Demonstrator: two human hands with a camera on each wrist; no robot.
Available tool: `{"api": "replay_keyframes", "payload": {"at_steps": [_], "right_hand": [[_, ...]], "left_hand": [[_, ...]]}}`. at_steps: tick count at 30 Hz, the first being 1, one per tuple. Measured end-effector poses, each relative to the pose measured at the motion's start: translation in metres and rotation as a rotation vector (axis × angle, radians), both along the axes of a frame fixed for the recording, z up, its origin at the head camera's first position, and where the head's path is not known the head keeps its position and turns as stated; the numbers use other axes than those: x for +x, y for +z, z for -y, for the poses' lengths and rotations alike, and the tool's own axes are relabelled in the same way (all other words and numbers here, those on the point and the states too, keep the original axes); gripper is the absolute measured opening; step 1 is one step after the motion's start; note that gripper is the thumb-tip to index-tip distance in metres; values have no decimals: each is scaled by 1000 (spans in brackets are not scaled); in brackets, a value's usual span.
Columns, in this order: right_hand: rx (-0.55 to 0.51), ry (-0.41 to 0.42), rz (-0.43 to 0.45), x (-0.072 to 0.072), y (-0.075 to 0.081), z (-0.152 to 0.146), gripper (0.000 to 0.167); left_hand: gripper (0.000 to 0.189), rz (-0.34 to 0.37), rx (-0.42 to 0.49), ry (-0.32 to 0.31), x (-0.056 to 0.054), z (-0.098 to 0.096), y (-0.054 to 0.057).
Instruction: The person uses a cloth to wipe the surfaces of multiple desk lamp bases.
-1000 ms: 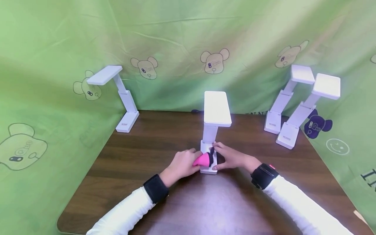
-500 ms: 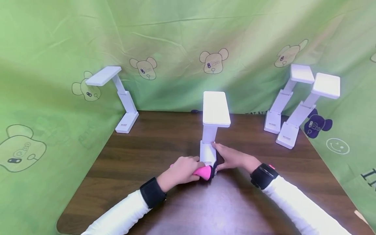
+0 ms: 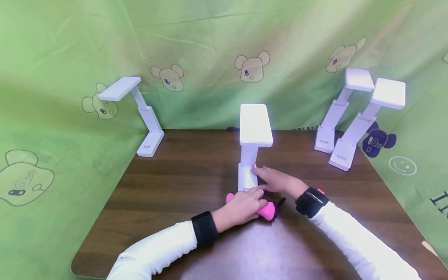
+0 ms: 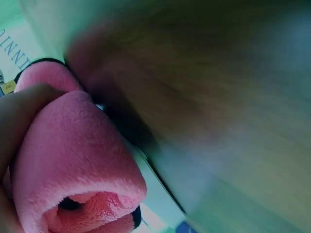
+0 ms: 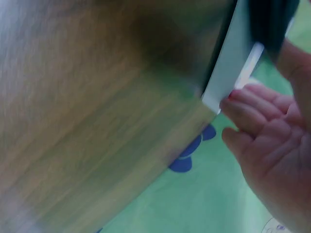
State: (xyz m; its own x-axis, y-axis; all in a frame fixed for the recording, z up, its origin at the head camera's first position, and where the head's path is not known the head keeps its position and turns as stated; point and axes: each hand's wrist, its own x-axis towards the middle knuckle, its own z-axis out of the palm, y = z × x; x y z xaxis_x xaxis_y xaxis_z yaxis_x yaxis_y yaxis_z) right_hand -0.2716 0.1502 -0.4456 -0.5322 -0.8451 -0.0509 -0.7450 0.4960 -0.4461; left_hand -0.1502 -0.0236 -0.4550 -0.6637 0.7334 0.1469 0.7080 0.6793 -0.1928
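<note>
A pink plush cloth with black edging (image 3: 267, 211) is bunched in my left hand (image 3: 243, 206), over the front end of the middle white desk lamp's base. In the left wrist view the cloth (image 4: 77, 150) looks rolled, with fingers wrapped round it. The desk lamp (image 3: 247, 177) stands upright, its head (image 3: 255, 124) tipped toward me. My right hand (image 3: 276, 179) holds the lamp's base at its right side, one fingertip near the hinge. In the right wrist view curled fingers (image 5: 252, 109) meet the lamp's pale edge. The thumb's contact is hidden in the head view.
Another white lamp (image 3: 150, 144) stands at the back left of the brown table (image 3: 168, 182). Two more lamps, one farther back (image 3: 324, 139) and one nearer (image 3: 343, 154), stand close together at the right. A green printed curtain (image 3: 206, 46) surrounds the table's back and sides.
My left hand has moved the cloth down off the lamp's base front, then rightward across its near end. The right hand stays at the base. The view has tilted slightly.
</note>
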Motion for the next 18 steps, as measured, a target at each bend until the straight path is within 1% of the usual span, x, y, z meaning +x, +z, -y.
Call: {"api": "replay_keyframes", "payload": {"at_steps": [1, 3, 5, 7, 10, 12, 14, 16, 18], "right_hand": [[4, -9, -9, 1, -1, 0, 67], [9, -26, -14, 4, -2, 0, 68], [5, -33, -20, 5, -4, 1, 70], [-1, -37, -17, 5, -6, 1, 72], [-7, -30, -16, 3, -7, 0, 74], [-2, -34, 5, 2, -6, -2, 75], [6, -30, 14, 0, -4, -2, 76], [18, -22, 20, 0, -2, -1, 76], [34, -9, 14, -1, 0, 2, 76]], "left_hand": [[45, -13, 6, 8, -1, -4, -2], [44, -15, 17, 38, -3, -8, -4], [44, 15, 31, 83, -2, -4, -5], [45, 69, 46, 134, 0, 4, -3], [47, 151, 57, 202, 1, 20, 2], [46, 200, 53, 245, 1, 31, 7], [45, 237, 42, 280, 2, 41, 12], [45, 256, 18, 296, 3, 46, 17], [45, 260, -16, 284, 5, 45, 19]]}}
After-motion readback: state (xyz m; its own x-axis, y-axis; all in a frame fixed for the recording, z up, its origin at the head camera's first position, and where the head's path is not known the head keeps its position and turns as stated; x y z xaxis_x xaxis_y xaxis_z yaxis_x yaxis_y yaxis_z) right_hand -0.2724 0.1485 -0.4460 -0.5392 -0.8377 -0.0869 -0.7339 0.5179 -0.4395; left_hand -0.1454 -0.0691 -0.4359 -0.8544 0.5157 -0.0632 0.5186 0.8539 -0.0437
